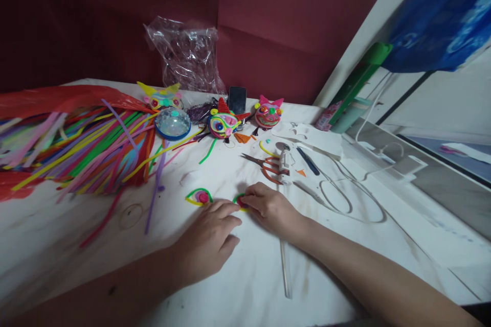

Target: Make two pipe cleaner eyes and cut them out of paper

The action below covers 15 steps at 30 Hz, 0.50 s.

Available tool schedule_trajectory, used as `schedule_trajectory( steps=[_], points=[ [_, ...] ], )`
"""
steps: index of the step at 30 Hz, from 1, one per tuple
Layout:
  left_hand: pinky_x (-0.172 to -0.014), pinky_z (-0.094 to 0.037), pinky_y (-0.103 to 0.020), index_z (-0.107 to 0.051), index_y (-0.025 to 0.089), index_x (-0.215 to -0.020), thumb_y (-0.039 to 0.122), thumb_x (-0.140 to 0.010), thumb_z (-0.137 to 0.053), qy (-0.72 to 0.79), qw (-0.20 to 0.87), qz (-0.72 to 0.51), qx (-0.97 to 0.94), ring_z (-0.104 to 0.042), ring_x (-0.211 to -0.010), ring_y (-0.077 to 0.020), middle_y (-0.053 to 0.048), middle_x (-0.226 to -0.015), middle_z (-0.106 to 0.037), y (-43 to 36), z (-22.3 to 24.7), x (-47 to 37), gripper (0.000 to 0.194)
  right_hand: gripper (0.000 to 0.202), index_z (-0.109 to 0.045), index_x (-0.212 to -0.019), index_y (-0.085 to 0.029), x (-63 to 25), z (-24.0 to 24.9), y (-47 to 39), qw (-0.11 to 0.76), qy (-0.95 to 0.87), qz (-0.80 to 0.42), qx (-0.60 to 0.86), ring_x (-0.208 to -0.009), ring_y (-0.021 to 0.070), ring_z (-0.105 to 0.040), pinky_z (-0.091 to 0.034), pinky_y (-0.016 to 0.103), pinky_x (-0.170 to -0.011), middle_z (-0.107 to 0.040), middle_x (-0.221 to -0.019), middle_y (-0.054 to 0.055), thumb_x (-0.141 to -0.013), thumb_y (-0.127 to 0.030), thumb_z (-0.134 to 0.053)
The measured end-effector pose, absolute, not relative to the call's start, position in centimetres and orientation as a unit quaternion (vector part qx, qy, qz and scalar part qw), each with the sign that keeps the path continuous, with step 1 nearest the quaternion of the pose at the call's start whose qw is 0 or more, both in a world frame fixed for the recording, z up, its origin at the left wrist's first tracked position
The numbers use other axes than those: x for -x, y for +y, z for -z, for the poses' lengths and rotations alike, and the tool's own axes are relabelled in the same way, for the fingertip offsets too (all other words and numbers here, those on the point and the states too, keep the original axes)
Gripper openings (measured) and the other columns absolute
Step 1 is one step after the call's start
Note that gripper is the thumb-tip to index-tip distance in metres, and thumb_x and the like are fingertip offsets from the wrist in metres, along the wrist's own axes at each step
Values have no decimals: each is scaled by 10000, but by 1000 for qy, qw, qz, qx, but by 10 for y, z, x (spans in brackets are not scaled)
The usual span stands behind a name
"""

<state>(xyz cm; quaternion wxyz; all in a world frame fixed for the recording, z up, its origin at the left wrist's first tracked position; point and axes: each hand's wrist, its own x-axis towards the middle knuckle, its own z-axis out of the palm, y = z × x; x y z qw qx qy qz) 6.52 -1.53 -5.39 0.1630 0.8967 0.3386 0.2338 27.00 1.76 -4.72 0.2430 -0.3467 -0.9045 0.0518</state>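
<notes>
My right hand [274, 209] is closed, its fingertips pressed down on an eye-shaped pipe-cleaner piece [241, 200] with a green and yellow outline and a red middle. The hand covers part of that piece. My left hand [213, 237] is palm down with its fingers stretched out and apart, fingertips beside the same piece. Just beyond the left knuckles lies a matching pipe-cleaner eye [199, 196] with a pink coil in it, flat on the table.
Scissors [264, 165], a glue gun [284, 161] with a long glue stick [284, 268], and a cutter [308, 160] lie ahead. Bundled pipe cleaners [92, 148] fill the left. Behind are a round dish [172, 122], colourful animal heads [224, 123], a phone [237, 98] and a cable [374, 220].
</notes>
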Motion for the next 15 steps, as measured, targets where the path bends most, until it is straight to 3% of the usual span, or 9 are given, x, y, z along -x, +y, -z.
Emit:
schedule_trajectory(
  steps=[5, 15],
  points=[
    [-1002, -405, -449, -659, 142, -966, 105, -789, -573, 337, 164, -233, -897, -482, -1167, -269, -113, -1189, -611, -16, 54, -65, 200, 199, -662, -922, -154, -271, 46, 19, 277, -880, -91, 376, -790, 170, -626, -527, 269, -698, -653, -888, 94, -873, -85, -482],
    [-991, -415, -451, -654, 150, -971, 94, -780, -573, 335, 163, -241, -896, -491, -1154, -265, -108, -1174, -614, -16, 56, -65, 214, 196, -681, -934, -149, -269, 46, 17, 242, -898, -73, 361, -865, 206, -618, -518, 298, -728, -649, -921, 117, -864, -85, -510]
  ],
)
